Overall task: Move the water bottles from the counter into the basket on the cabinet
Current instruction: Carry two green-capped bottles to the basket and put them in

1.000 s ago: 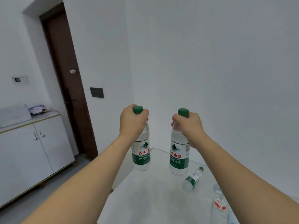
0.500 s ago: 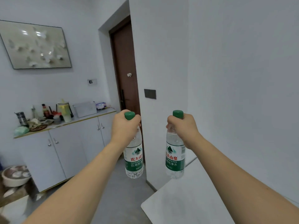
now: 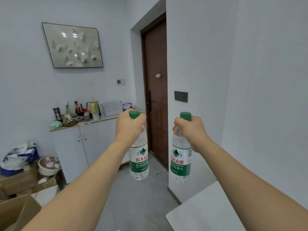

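I carry two water bottles toward the white basket (image 3: 112,108), which sits on the cabinet (image 3: 80,144) ahead of me and to the left of both grips, well apart from them across open floor.

My left hand (image 3: 129,125) has its grip closed around the neck of the left bottle (image 3: 139,161), green cap poking out above my fist, body hanging straight down. In my view this grip sits just right of and slightly below the basket, so it looks the nearer of the two.

My right hand (image 3: 191,129) is likewise wrapped tight on the neck of the right bottle (image 3: 180,161), also hanging upright, off to the right of the left one and farther from the basket.

A corner of the table (image 3: 205,212) shows below and behind my right grip.

Both bottles' long axes run vertical; I judge the left one should reach the basket first, lowered base-down, the right one following across.
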Demonstrator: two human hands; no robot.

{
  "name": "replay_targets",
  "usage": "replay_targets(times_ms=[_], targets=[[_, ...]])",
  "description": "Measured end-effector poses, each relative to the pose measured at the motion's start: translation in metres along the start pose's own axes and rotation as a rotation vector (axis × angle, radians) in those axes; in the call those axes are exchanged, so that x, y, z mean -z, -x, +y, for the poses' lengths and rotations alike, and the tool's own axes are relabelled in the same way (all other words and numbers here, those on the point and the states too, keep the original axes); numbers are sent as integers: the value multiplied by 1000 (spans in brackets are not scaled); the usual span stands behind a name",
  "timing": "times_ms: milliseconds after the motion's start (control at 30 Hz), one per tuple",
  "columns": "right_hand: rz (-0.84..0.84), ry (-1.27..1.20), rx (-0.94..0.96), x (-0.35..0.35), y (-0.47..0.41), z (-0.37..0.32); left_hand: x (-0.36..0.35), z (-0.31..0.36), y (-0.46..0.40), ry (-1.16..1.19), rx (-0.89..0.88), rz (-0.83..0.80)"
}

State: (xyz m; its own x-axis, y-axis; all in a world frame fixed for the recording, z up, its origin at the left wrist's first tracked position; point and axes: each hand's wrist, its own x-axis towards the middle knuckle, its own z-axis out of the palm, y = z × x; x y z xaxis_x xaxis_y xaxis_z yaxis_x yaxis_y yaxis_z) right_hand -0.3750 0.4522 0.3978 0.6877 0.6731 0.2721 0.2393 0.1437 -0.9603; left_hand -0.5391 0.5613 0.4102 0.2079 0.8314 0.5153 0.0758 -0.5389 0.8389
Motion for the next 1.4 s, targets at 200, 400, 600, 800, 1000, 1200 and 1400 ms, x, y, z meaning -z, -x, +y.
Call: replay_targets(times_ms=[200, 400, 600, 800, 1000, 1200, 1400], targets=[[20, 9, 2, -25, -48, 15, -14, -29, -45, 51, 27, -15], [0, -28, 2, -56, -112, 41, -41, -70, -101, 11, 31, -4], [-37, -65, 26, -87, -191, 49, -59, -99, -169, -26, 14, -10], [-94, -15, 41, -132, -248, 64, -60, -126, -223, -6, 8, 28], [-123, -31, 39, -183, -297, 75, -53, -160, -277, 35, 5, 37], [-160, -31, 45, -242, -342, 97, -39, -204, -339, 20, -6, 29], [-143, -70, 53, -311, -404, 101, -18, -250, -419, 19, -27, 43]])
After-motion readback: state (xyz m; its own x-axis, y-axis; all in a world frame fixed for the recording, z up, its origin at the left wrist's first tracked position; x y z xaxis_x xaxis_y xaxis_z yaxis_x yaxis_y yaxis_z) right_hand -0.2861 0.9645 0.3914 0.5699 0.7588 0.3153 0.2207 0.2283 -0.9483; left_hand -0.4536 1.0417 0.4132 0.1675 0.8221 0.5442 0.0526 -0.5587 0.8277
